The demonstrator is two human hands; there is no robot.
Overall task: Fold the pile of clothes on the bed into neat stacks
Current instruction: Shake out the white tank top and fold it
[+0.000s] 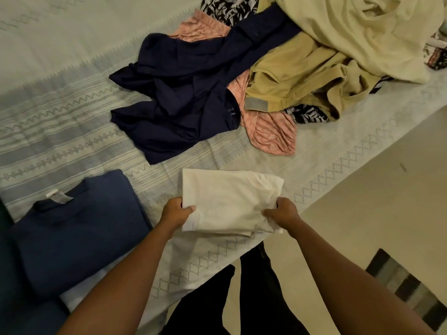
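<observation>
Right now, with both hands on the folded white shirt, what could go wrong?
1. The white shirt's layers look uneven at the corner under the right hand; lifting may let the fold open.
2. The left hand pinches only the edge, so the middle could sag.
3. The shirt lies near the edge of the bed and might slip towards the floor.

White shirt (229, 199); navy garment (179, 97); diamond-patterned bedspread (60, 112).

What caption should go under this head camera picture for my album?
Left hand and right hand grip a folded white shirt on the bed, unfolded pile behind.
</observation>
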